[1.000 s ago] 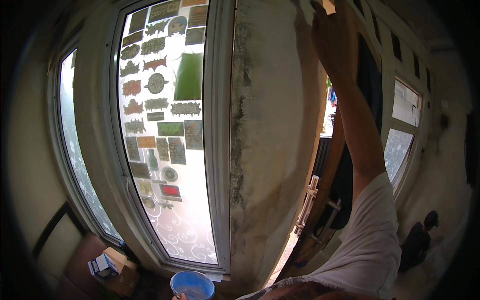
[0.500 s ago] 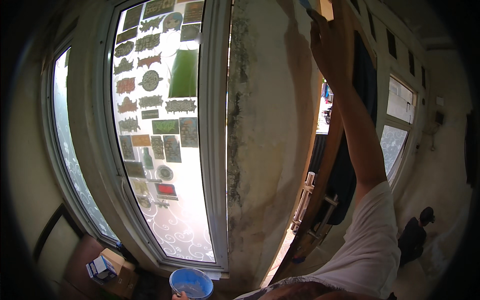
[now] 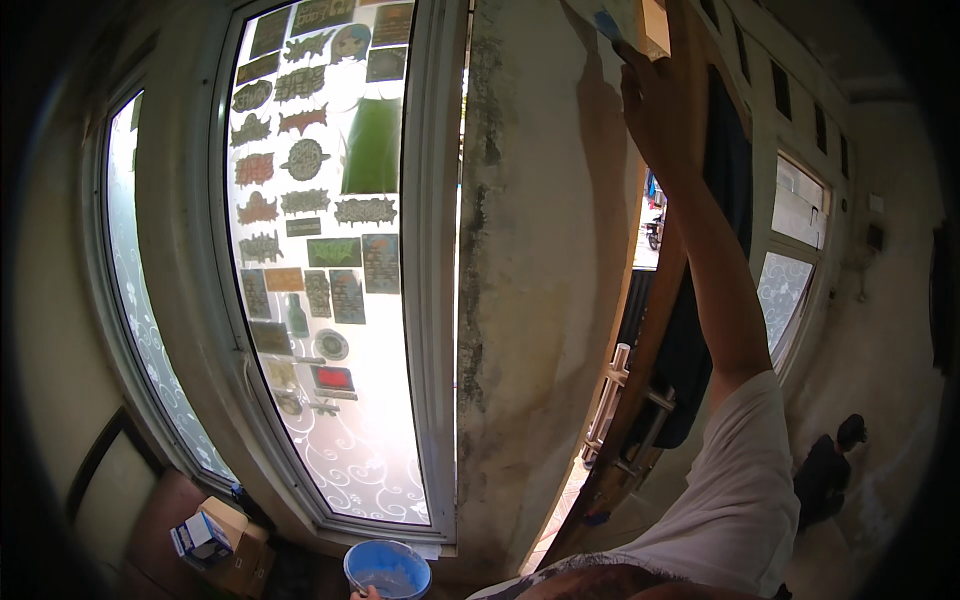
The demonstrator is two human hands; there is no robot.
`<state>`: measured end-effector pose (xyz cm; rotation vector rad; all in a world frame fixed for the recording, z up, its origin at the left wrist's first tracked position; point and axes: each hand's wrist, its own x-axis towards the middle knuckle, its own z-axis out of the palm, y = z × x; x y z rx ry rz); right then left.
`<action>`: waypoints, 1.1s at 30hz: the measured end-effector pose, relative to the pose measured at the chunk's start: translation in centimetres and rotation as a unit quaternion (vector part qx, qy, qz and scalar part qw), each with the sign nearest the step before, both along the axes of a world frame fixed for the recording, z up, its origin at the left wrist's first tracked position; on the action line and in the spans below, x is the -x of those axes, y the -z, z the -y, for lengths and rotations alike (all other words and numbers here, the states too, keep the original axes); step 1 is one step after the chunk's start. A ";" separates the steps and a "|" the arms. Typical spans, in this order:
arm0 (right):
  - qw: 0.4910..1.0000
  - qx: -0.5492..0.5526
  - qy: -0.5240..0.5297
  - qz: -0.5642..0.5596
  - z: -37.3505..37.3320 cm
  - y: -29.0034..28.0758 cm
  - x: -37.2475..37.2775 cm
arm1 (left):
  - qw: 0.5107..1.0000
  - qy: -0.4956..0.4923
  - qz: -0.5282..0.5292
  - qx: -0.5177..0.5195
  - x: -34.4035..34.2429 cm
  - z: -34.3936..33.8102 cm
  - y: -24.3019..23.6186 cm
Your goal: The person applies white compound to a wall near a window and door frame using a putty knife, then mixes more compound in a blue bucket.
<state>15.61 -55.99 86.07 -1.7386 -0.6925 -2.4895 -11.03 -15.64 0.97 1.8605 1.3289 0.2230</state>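
Observation:
My right hand (image 3: 645,85) is raised high at the upper right, its fingers closed on a small flat tool (image 3: 606,24) with a blue end. Whether that tool is a brush or a scraper I cannot tell. Its blue end is at the top of the stained, pale wall (image 3: 550,240), where the hand and tool cast a shadow. At the bottom edge, my left hand (image 3: 366,594) grips the near left rim of a blue bucket (image 3: 416,572). Pale, whitish material coats the inside of the bucket. Only a few fingertips of the left hand show.
A tall window (image 3: 340,440) covered in stickers stands left of the wall. On the right are a wooden door (image 3: 672,290) and a dark hanging cloth (image 3: 722,190). Cardboard boxes (image 3: 232,550) lie at the lower left. A person (image 3: 828,470) in dark clothes is low at the right.
My right hand and the tool have come slightly lower, so more of the blue end shows. The bucket has shifted a little to the right and down in view.

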 end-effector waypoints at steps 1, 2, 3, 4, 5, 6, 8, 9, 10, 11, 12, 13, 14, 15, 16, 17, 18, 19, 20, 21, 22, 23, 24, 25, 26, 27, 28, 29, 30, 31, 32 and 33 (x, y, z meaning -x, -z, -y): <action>1.000 0.002 -0.009 0.006 0.5 0.0 -0.1 | 1.000 0.002 0.003 0.001 -0.1 -0.1 0.2; 1.000 0.005 -0.019 0.012 0.9 -0.1 -0.3 | 1.000 0.003 0.007 0.001 -0.1 -0.2 0.4; 1.000 -0.001 -0.018 0.006 0.6 -0.1 0.0 | 1.000 0.008 0.007 0.002 -0.1 0.0 0.3; 1.000 -0.009 -0.020 0.001 -0.5 -0.4 0.9 | 1.000 0.010 0.007 0.001 0.1 -0.1 0.2; 1.000 -0.017 -0.023 -0.004 -1.6 -0.6 1.6 | 1.000 0.012 0.008 0.000 0.2 -0.1 0.1; 0.999 -0.015 -0.036 -0.014 -2.7 -1.0 2.0 | 1.000 0.013 0.004 -0.011 0.3 -0.2 0.2; 0.998 -0.012 -0.058 -0.035 -3.8 -2.3 1.9 | 1.000 0.017 0.001 -0.013 0.2 -0.3 0.6; 0.999 0.004 -0.044 -0.019 -3.5 -2.7 0.8 | 1.000 0.017 0.001 -0.013 0.2 -0.3 0.7; 0.999 0.021 -0.031 0.000 -3.0 -3.1 -0.3 | 1.000 0.017 0.003 -0.013 0.0 -0.4 0.7; 0.999 0.038 -0.016 0.019 -2.2 -3.6 -1.1 | 1.000 0.018 0.006 -0.010 -0.2 -0.3 0.6; 0.998 0.054 -0.028 0.006 -1.8 -3.2 -1.2 | 1.000 0.014 0.003 -0.008 0.0 -0.4 0.7; 0.997 0.069 -0.041 -0.006 -1.1 -2.4 -1.3 | 1.000 0.010 0.002 -0.004 0.2 -0.6 0.8; 0.995 0.086 -0.047 -0.021 -0.1 -1.5 -1.2 | 1.000 0.012 0.001 -0.001 0.2 -0.5 0.7; 0.995 0.082 -0.042 -0.032 0.6 -0.6 -1.1 | 1.000 0.018 -0.001 -0.001 0.1 -0.2 0.7; 0.995 0.077 -0.042 -0.039 1.2 0.1 -1.1 | 1.000 0.016 0.000 0.000 0.2 -0.4 0.6; 0.995 0.072 -0.042 -0.046 1.6 0.6 -1.1 | 1.000 0.014 0.000 0.004 0.4 -0.5 0.5; 0.994 0.076 -0.064 -0.045 2.0 0.7 -1.1 | 1.000 0.013 -0.001 0.001 0.4 -0.5 0.4; 0.992 0.082 -0.081 -0.042 2.5 0.6 -0.7 | 1.000 0.014 0.002 0.003 0.1 -0.3 0.3; 0.990 0.088 -0.099 -0.039 2.8 0.4 -0.5 | 1.000 0.016 0.005 0.007 0.0 -0.1 0.3; 0.990 0.100 -0.094 -0.017 2.8 -0.4 -0.4 | 1.000 0.019 0.007 0.009 -0.2 0.0 0.2; 0.990 0.109 -0.090 0.004 2.7 -1.5 -0.5 | 1.000 0.018 0.008 0.009 -0.2 -0.1 0.0; 0.989 0.119 -0.086 0.024 2.6 -2.5 -0.6 | 1.000 0.016 0.008 0.009 -0.2 -0.1 -0.1; 0.990 0.111 -0.076 0.033 1.9 -3.3 -0.4 | 1.000 0.015 0.009 0.011 0.0 -0.2 -0.2; 0.992 0.104 -0.062 0.042 0.9 -4.0 0.1 | 1.000 0.015 0.010 0.012 0.0 -0.1 -0.1; 0.993 0.097 -0.047 0.051 0.1 -4.4 0.5 | 1.000 0.016 0.012 0.013 -0.1 0.0 0.0; 0.994 0.087 -0.045 0.048 -0.2 -4.5 0.3 | 1.000 0.015 0.012 0.013 -0.2 0.0 0.0; 0.995 0.077 -0.043 0.045 -0.5 -4.5 0.2 | 1.000 0.011 0.015 0.017 -0.1 -0.1 0.1; 0.996 0.067 -0.042 0.042 -0.6 -4.5 0.2 | 1.000 0.010 0.015 0.016 -0.1 0.0 0.2; 0.997 0.068 -0.038 0.028 -0.1 -3.9 -0.2 | 1.000 0.008 0.018 0.018 0.0 -0.1 0.3; 0.997 0.071 -0.036 0.015 0.7 -2.7 -0.8 | 1.000 0.006 0.020 0.023 0.1 -0.1 0.3; 0.997 0.074 -0.035 0.002 1.5 -1.5 -1.4 | 0.999 0.002 0.024 0.030 0.3 -0.3 0.3; 0.997 0.072 -0.034 -0.009 2.7 -0.6 -1.7 | 0.999 0.005 0.027 0.040 0.1 0.0 0.3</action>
